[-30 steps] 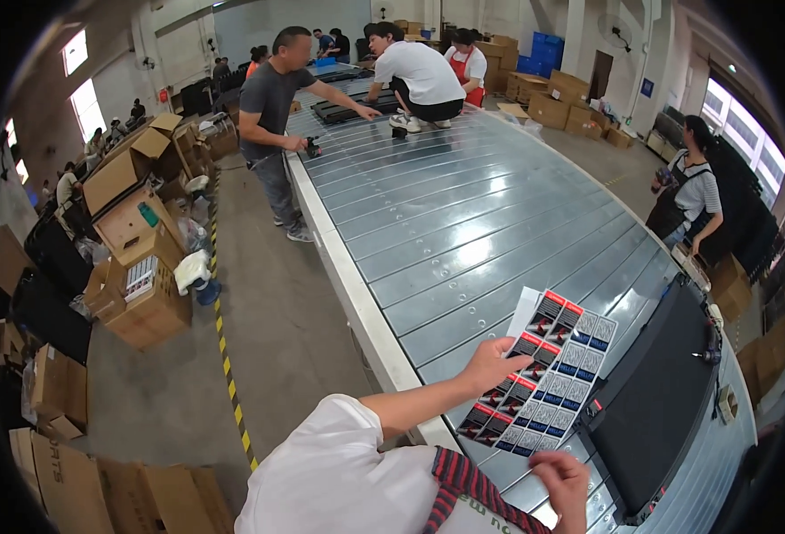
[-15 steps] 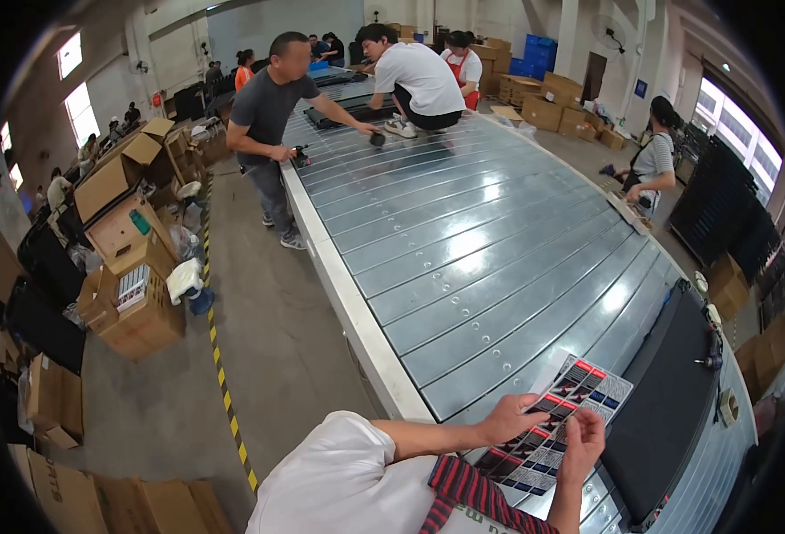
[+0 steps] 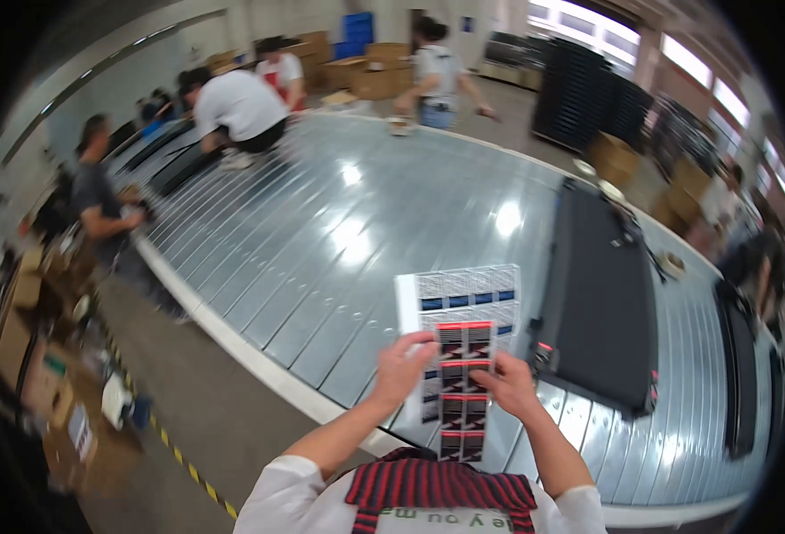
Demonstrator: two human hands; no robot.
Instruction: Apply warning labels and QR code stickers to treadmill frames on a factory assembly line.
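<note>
My left hand (image 3: 403, 367) grips the left edge of white sheets (image 3: 465, 283) printed with rows of labels in blue and grey. In front of them is a strip of red and black labels (image 3: 465, 374). My right hand (image 3: 510, 384) pinches this strip's right side, thumb on its face. Whether the strip is folded over or separate from the sheets, I cannot tell. Both hands hold the paper above the near edge of a slatted metal table (image 3: 321, 294). Just right of my right hand, a long black flat panel (image 3: 601, 294) lies on the slats.
Another black panel (image 3: 735, 369) lies farther right. A tape roll (image 3: 671, 264) rests past the first panel. One person in white crouches on the table (image 3: 241, 107); a person in grey (image 3: 99, 191) stands at its left side. Cardboard boxes (image 3: 63, 418) crowd the floor at left.
The view has swung right. The sheets now stand more upright before me, with the red and black strip in front. The black panel appears farther from my body.
</note>
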